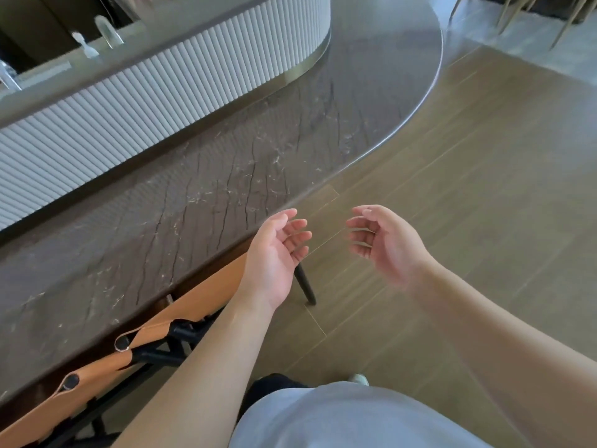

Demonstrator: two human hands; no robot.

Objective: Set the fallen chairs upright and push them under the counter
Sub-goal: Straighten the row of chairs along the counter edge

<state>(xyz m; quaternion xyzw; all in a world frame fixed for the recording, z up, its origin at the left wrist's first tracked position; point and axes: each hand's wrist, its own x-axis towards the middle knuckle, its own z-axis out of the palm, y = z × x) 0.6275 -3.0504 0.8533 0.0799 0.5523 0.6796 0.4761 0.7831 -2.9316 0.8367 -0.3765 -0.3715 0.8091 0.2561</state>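
Observation:
A chair [193, 305] with a tan leather back and black metal frame stands upright at the lower left, its seat hidden beneath the dark marble counter [193, 202]. One black leg [305, 286] shows on the wooden floor just past the counter edge. My left hand [274, 253] hovers above the chair's right end, palm up, fingers loosely curled and apart, holding nothing. My right hand [384, 244] floats over the floor to the right, also empty with its fingers apart. Neither hand touches the chair.
A white ribbed raised section [161, 92] runs along the counter's far side, with glassware [108, 32] behind it. The counter ends in a rounded edge [433, 82] at the upper right. Wooden floor [468, 189] spreads to the right; thin golden legs [517, 14] stand at the top right.

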